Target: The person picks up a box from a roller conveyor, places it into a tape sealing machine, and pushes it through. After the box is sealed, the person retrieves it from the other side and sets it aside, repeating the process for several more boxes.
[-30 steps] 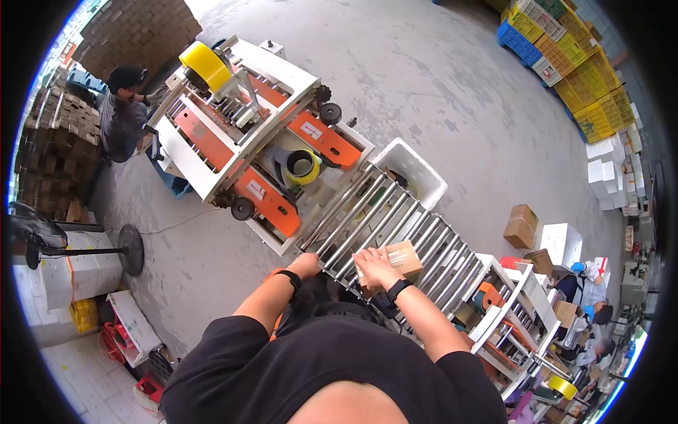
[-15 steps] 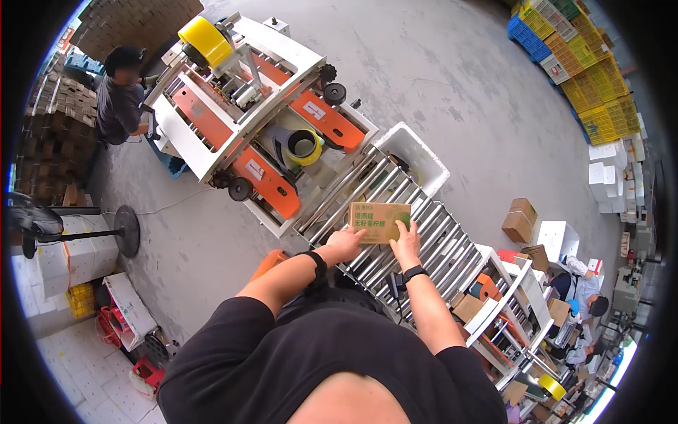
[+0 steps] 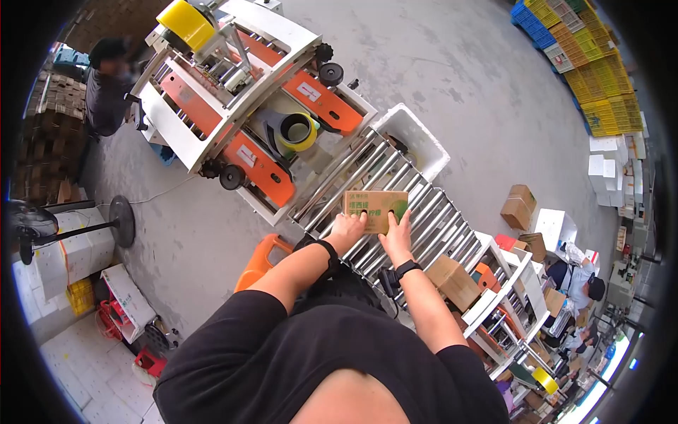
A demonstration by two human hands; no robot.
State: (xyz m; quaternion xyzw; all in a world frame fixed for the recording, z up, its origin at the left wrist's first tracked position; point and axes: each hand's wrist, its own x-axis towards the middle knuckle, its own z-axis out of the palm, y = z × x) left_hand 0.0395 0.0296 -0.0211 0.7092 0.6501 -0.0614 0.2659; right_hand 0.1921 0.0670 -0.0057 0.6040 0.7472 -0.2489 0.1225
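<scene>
A small printed carton (image 3: 374,203) with green lettering is between my hands above the roller conveyor (image 3: 436,227). My left hand (image 3: 346,233) grips its lower left edge, fingers curled at the corner. On the lower right, my right hand (image 3: 397,239) holds the same carton, with the thumb and fingers against its printed face. A dark hole shows in that face beside each hand. Another brown carton (image 3: 453,283) lies on the rollers to the right of my right forearm, by the second machine.
Ahead stands a taping machine (image 3: 263,173) with orange side plates and a yellow tape roll (image 3: 186,25). A white bin (image 3: 417,138) adjoins the conveyor. Left are a person (image 3: 106,92), a fan (image 3: 123,220) and an orange seat (image 3: 260,258). A second machine (image 3: 505,311) is at right.
My hands have shifted their hold on the carton, and its printed face is tipped more towards me. The brown carton at right has come further out along the rollers. My view has shifted slightly.
</scene>
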